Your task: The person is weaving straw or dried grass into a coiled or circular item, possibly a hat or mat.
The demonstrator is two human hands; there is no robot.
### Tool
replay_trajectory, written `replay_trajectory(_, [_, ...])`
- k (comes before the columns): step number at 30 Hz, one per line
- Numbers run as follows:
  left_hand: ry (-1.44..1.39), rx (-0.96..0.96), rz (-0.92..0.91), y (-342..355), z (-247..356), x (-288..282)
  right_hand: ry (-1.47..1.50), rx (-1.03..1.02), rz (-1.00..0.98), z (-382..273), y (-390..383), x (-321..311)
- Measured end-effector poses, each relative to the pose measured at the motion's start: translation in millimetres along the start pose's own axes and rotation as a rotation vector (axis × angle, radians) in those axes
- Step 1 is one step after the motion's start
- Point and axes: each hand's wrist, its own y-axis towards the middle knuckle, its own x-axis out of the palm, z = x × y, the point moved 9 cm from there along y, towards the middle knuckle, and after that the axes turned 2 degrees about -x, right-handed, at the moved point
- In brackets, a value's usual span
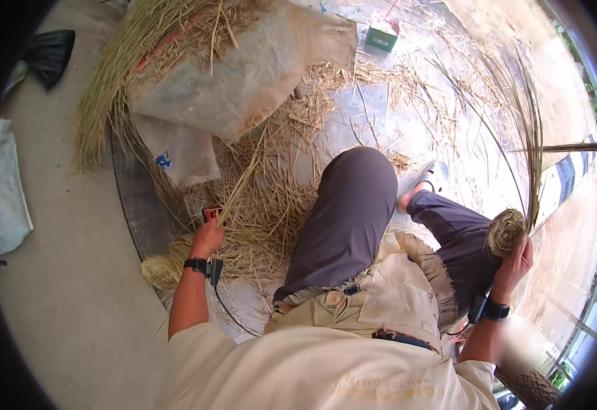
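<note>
— Straw coil (503,236), one, wound and rounded, with long thin stalks (533,130) rising from beside it. Where is it kept?

— Recorded at the right, just beside a dark trouser leg (455,229), at the fingers of the right grip (516,264). That grip is closed on the coil's outer edge; the hidden side of the hold cannot be told.

— Handling?

— Judged light, dry and springy: firm where wound, brittle along the stalks. Slipping is little to be feared; fraying is more so. It is best held by the compact wound part, and the stalks are best left unpinched, since they could be kinked.

— Left grip (207,239)?

— Entered as curled round a small red-and-black piece (211,214), whose kind cannot be made out. A straw bundle (164,268) is laid near it, to the left.

— Surface?

— Floor (93,273), pale and bare-looking at left. Loose straw (271,174) is strewn across the middle; a cloudy plastic sheet (243,92) is spread beyond, flanked by a sheaf of long stems (100,109).

— Room?

— White sack (6,198) and black bag (51,58), listed far left; green box (382,39), top; blue-and-white striped strip (566,176), right.
</note>
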Motion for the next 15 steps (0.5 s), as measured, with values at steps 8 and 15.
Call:
replay_trajectory(8, [-0.651, 0.356, 0.079, -121.4, 26.2, -50.6, 0.201, 0.077, -0.179, -2.5, -5.7, 17.3])
replay_trajectory(15, [-0.857, 0.441, 0.070, -241.5, 49.0, -103.1, 0.298, 0.256, -0.354, -24.1, -45.3, 79.7])
